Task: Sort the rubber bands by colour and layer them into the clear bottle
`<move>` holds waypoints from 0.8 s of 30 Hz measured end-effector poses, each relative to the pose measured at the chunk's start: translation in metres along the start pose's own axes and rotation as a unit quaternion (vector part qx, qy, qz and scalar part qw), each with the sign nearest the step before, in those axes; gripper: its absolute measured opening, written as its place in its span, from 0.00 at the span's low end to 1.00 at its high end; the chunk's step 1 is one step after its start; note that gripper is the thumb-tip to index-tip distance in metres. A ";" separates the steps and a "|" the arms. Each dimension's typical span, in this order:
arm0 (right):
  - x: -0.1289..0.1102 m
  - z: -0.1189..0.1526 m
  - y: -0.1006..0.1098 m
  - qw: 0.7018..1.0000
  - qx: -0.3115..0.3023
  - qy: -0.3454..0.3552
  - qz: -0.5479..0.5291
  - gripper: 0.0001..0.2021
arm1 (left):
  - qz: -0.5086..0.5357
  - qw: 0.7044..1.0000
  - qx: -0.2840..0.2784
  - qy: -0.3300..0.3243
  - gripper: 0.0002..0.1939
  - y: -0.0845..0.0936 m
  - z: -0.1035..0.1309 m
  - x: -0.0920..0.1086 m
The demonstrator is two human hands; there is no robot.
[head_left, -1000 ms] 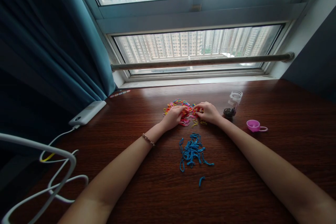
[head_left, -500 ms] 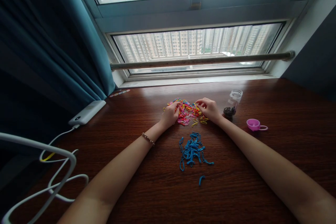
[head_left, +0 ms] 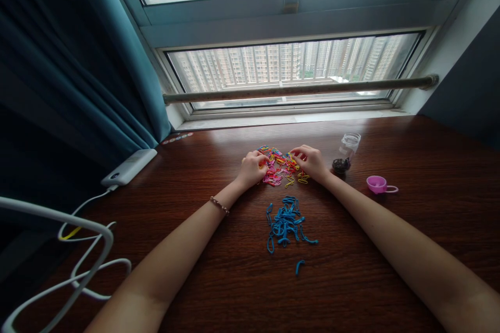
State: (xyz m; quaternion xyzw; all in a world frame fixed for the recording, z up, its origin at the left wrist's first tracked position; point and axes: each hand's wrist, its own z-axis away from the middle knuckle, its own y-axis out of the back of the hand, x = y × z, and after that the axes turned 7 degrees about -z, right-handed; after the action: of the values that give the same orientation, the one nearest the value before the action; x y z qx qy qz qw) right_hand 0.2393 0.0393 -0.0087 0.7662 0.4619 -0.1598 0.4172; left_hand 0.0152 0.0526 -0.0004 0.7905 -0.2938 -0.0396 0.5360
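A loose pile of pink, red, yellow and other coloured rubber bands (head_left: 276, 167) lies between my two hands on the wooden table. My left hand (head_left: 252, 169), with a beaded bracelet (head_left: 219, 205) at the wrist, curls over the pile's left side. Its fingers are closed, and what they hold is hidden. At the right edge of the pile, the thumb and fingers of my right hand (head_left: 309, 160) come together near yellow bands; anything between them is too small to tell. Closer to me lies a heap of blue rubber bands (head_left: 286, 222), with one separate blue piece (head_left: 299, 267) below it.
A clear jar (head_left: 349, 148) with dark contents stands right of my right hand, near a pink cup (head_left: 377, 184) with a handle. At left are a white power bank (head_left: 130, 167) and white cables (head_left: 97, 231). A window rail (head_left: 300, 91) runs behind the table.
My left hand has shifted slightly left and turned, its fingers more curled over the bands. The right hand stays nearly in place, and the blue heap is unchanged.
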 end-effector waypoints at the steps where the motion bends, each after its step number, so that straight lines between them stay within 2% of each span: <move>1: 0.000 0.000 0.000 1.000 0.000 0.001 0.000 0.07 | 0.002 1.000 -0.004 0.008 0.10 -0.001 -0.001 -0.001; 5: -0.001 0.000 0.000 1.000 0.002 0.002 -0.001 0.07 | 0.013 1.000 -0.008 0.026 0.12 -0.002 -0.003 -0.003; 15: -0.002 0.000 0.000 1.000 0.008 -0.006 -0.019 0.08 | 0.049 0.999 0.001 0.012 0.03 -0.004 -0.005 -0.009; 19: -0.011 -0.003 0.001 0.994 0.012 -0.067 -0.090 0.09 | 0.083 0.996 0.009 0.028 0.03 -0.005 -0.005 -0.012; 21: -0.019 -0.006 0.004 0.975 -0.024 -0.127 -0.183 0.12 | 0.096 0.994 0.024 0.035 0.03 -0.005 -0.006 -0.013; 24: -0.034 -0.009 0.011 0.909 -0.164 -0.207 -0.322 0.15 | 0.107 0.992 0.051 0.036 0.03 -0.002 -0.006 -0.012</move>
State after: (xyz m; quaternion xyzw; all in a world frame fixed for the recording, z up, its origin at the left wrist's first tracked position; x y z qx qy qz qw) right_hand 0.2293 0.0243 0.0241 0.4465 0.6067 -0.3622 0.5489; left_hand 0.0088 0.0645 -0.0028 0.7815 -0.3587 0.0615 0.5067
